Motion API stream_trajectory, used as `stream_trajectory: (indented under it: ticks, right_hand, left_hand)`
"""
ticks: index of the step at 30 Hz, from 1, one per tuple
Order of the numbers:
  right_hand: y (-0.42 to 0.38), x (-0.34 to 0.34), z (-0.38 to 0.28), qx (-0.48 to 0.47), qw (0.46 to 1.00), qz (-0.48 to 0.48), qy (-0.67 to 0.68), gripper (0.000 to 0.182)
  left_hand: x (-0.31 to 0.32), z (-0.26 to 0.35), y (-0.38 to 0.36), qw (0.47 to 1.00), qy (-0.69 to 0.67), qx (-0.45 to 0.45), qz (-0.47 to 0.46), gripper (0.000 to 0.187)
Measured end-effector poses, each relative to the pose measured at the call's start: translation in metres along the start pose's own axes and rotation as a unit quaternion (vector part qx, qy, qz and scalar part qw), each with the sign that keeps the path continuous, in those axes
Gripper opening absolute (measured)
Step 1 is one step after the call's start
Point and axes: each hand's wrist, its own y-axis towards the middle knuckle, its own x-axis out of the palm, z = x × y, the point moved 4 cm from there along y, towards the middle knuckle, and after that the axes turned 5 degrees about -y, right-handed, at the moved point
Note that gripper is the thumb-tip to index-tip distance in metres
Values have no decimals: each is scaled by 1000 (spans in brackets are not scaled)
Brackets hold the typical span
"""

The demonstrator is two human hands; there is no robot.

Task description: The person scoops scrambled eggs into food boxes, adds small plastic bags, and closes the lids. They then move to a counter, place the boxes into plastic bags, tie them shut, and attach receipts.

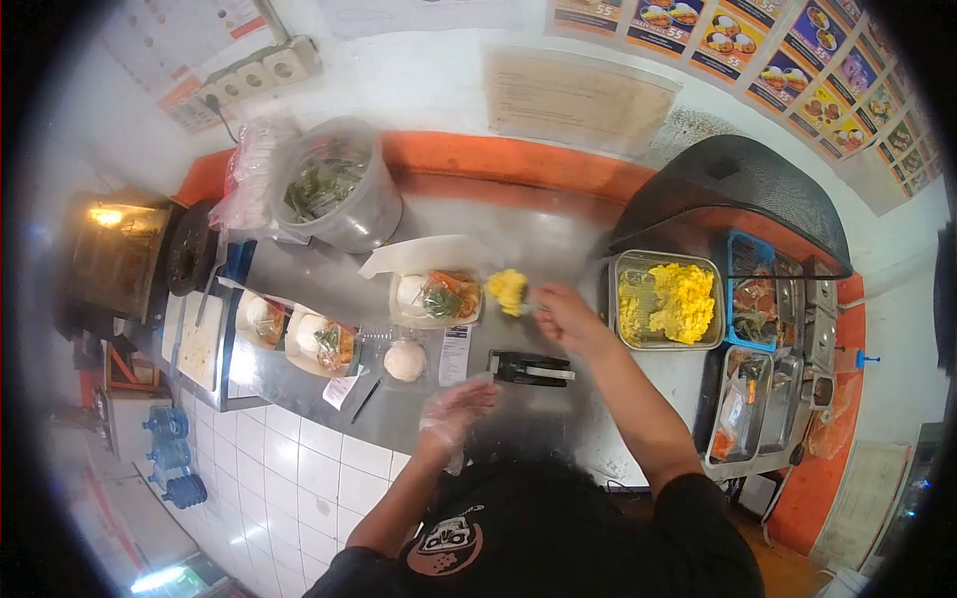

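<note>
My right hand point(564, 317) is closed on a spoon heaped with yellow food point(507, 290), held just beside the open meal box point(436, 297), which contains rice, greens and orange food. My gloved left hand point(457, 411) is empty, fingers loosely extended, near the round white item point(405, 361) and the receipt point(455, 355). The steel tray point(666, 299) of yellow food stands to the right, on the counter point(429, 219).

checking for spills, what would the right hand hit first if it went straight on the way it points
Likely the open food box, met first by the yellow food on the spoon in the right hand. Height is hard to judge, so it might pass above.
</note>
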Motion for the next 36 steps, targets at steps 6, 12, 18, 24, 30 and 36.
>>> stream_trajectory:
  ticks: [6,12,18,24,30,36]
  right_hand:
    - [81,73,29,-245,766,150,-575,20]
    - [54,74,20,-338,789,153,-490,18]
    - [-14,-21,-3,-352,831,277,-330,22]
    - [-103,-182,37,-121,666,566,-471,23]
    - [-104,-187,43,-23,596,497,-630,21]
    - [-74,-213,44,28,590,396,-703,25]
  left_hand:
    - [-32,13,-18,992,-36,44,112,45]
    - [-31,18,-10,991,-14,59,115,42]
    - [20,-25,42,995,-29,-59,-80,42]
    - [119,-37,81,968,-15,-131,-211,49]
    - [176,-97,121,957,-115,-229,-135,73]
    - [186,-147,148,976,-60,-201,-62,75]
